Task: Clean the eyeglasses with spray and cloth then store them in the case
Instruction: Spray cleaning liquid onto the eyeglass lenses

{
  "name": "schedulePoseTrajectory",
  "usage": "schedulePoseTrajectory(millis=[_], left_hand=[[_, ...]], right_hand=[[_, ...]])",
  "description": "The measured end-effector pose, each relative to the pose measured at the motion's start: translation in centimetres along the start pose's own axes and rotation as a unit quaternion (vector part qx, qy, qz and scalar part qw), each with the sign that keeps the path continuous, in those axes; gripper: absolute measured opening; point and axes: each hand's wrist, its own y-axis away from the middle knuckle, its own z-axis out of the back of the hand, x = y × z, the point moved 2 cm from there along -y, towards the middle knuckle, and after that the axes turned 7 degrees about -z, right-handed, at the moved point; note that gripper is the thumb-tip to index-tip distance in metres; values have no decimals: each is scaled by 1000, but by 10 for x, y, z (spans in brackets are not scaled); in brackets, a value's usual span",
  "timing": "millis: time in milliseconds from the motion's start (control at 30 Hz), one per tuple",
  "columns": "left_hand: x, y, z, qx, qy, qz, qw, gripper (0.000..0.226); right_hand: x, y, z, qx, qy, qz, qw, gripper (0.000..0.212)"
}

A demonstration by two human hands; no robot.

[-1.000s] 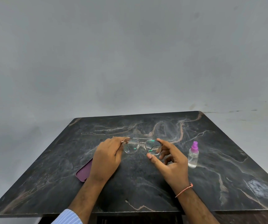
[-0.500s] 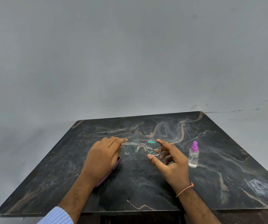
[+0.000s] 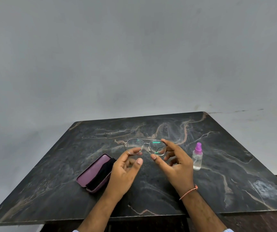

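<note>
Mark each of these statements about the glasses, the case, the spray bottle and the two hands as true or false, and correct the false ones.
1. Both hands hold the eyeglasses above the table. True: the left hand and the right hand each pinch one lens rim.
2. The case lies closed. False: it lies open, with a dark cloth inside.
3. The spray bottle stands upright to the right of the right hand. True.
4. The right hand has the spray bottle in its grip. False: the bottle stands apart, untouched.
5. The spray bottle's cap is green. False: it is purple.
</note>
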Motion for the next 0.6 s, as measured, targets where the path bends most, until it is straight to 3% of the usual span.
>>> schedulePoseTrajectory(millis=[333, 600], left_hand=[[0, -28, -26, -5, 114, -13, 993, 38], [12, -32, -25, -33, 118, -31, 992, 20]], right_hand=[[0, -1, -1, 34, 20, -16, 999, 59], [-6, -3, -6, 55, 39, -17, 998, 60]])
